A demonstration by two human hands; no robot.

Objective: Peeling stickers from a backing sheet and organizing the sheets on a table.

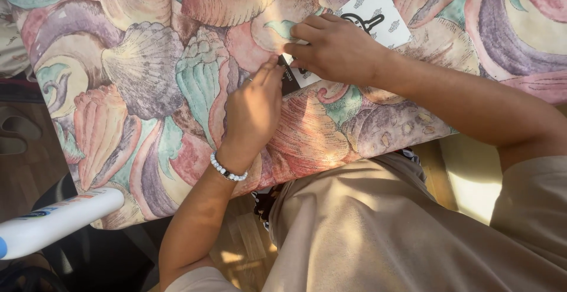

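White card (378, 17) with a black drawing lies on the shell-patterned cushion (147, 79), and we press our right hand (336, 49), fingers curled, on its lower end. Our left hand (254, 112) pinches a small dark card (289, 78) beside it.

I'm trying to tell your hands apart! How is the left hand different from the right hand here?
The left hand has a white bead bracelet at its wrist; the right hand has a bare wrist. The left hand pinches the small dark card at its edge, while the right hand lies flat over the white card. Both rest on the shell-patterned cushion, fingertips meeting.
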